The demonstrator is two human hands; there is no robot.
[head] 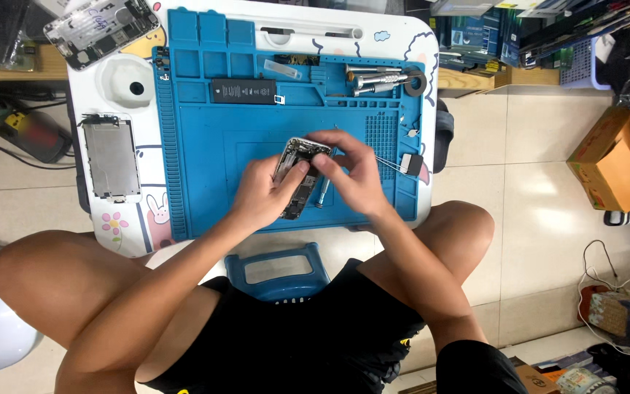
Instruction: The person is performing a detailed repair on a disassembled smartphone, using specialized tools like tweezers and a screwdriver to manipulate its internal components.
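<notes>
Item: opened silver phone chassis [299,175], held above the blue silicone work mat [213,168] on the white table [114,233]. I see my left hand [260,193] curled around its lower edge; my right hand [351,171] pinches its top corner. Nearby: black rectangular battery [243,91], detached grey screen panel [111,157], metal screwdriver handles [373,79].

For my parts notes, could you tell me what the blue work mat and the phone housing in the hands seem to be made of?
Blue work mat: probably silicone or soft rubber, matte, with moulded ridges and compartments. Phone housing, held by the left hand and right hand: likely metal, judging by its silvery, glinting edge; inner parts look dark.
</notes>
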